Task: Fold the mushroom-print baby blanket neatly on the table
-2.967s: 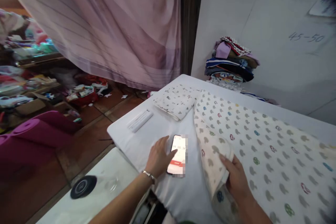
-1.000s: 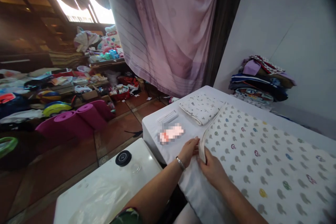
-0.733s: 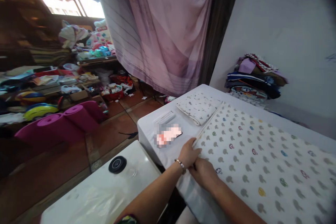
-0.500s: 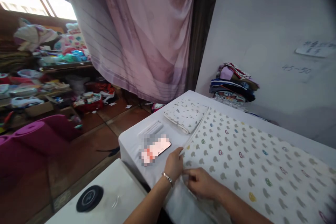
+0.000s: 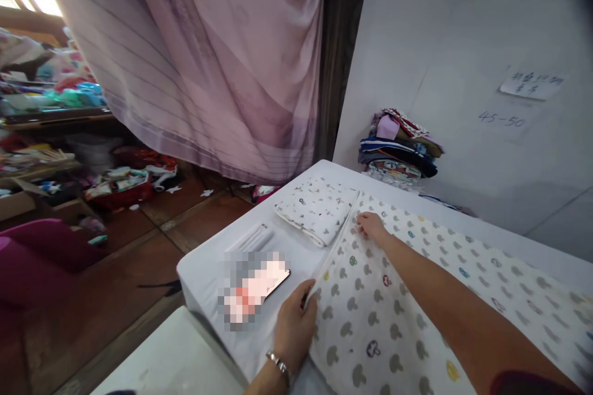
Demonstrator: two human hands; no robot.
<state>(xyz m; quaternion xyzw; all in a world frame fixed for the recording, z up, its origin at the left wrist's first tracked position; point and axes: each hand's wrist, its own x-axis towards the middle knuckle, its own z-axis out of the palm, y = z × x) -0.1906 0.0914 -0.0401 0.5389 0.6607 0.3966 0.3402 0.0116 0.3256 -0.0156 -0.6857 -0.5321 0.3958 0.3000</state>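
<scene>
While our left hand (image 5: 295,324) pinches the printed cloth (image 5: 364,308) by its left edge on the white table (image 5: 204,265), we could knock the phone (image 5: 266,285) with a sideways tug; our right hand (image 5: 370,225), curled near the far corner, grip unclear, might drag the folded cloth (image 5: 316,210).

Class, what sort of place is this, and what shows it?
Probably a cluttered room in a home, though not certainly: a pink curtain hangs at the back, folded clothes are piled by the wall, and a patterned cloth lies spread on a white-covered surface.
</scene>
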